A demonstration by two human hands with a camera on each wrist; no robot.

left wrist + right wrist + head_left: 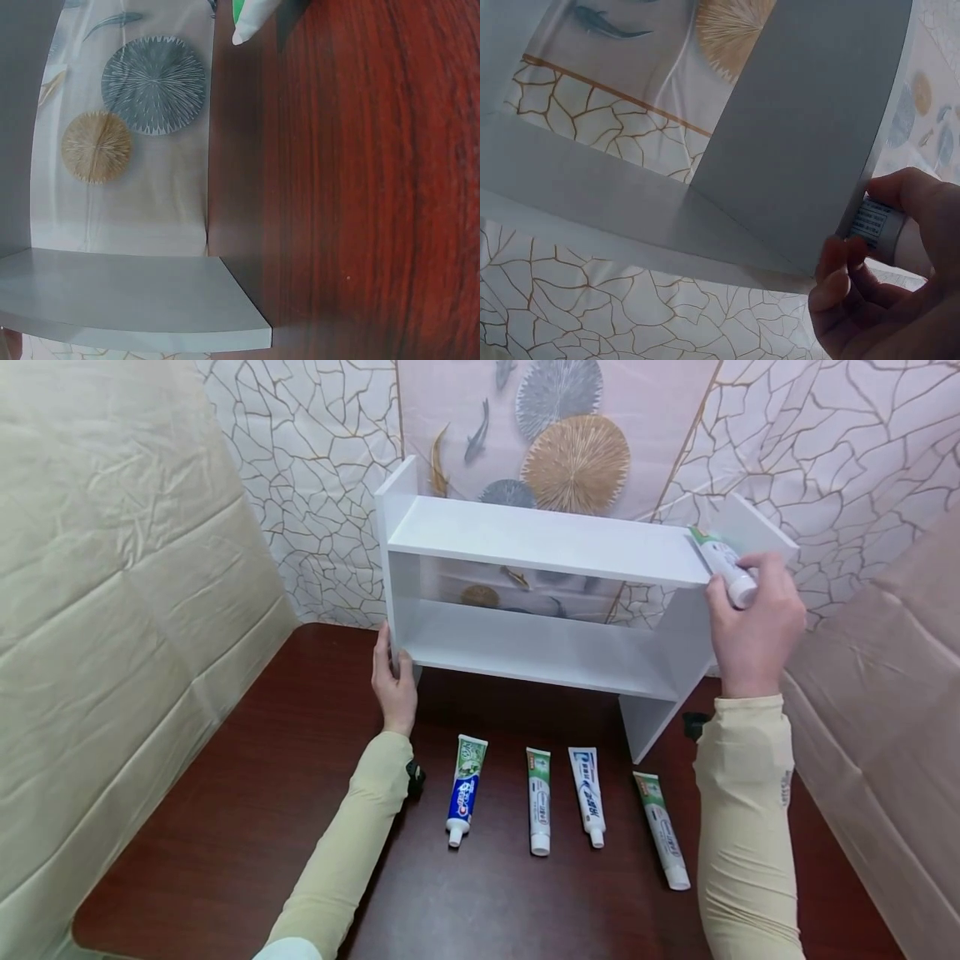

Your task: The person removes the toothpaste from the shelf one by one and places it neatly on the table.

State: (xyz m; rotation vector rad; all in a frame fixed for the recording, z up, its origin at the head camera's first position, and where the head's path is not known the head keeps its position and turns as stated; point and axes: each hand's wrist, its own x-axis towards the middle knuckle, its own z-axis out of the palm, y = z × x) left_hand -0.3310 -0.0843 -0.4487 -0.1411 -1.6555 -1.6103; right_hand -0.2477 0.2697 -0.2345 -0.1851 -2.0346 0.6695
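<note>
My right hand [757,635] grips a green-and-white toothpaste tube [722,564] by its cap end, at the right end of the upper board of a white two-tier shelf [540,539]. The tube lies tilted there, its flat green end on the board. In the right wrist view the fingers and thumb close round the tube [877,231] beside the shelf board [802,127]. My left hand [395,693] holds the shelf's left side panel low down, thumb at the front edge, fingers outside. The left wrist view does not show that hand, only shelf and table.
On the dark red table [225,785] in front of the shelf lie a blue-and-green tube [467,785], a green-and-white tube [538,810], a white-and-blue tube [587,793] and another green-topped tube [662,831]. Patterned cloth [315,485] hangs behind the shelf.
</note>
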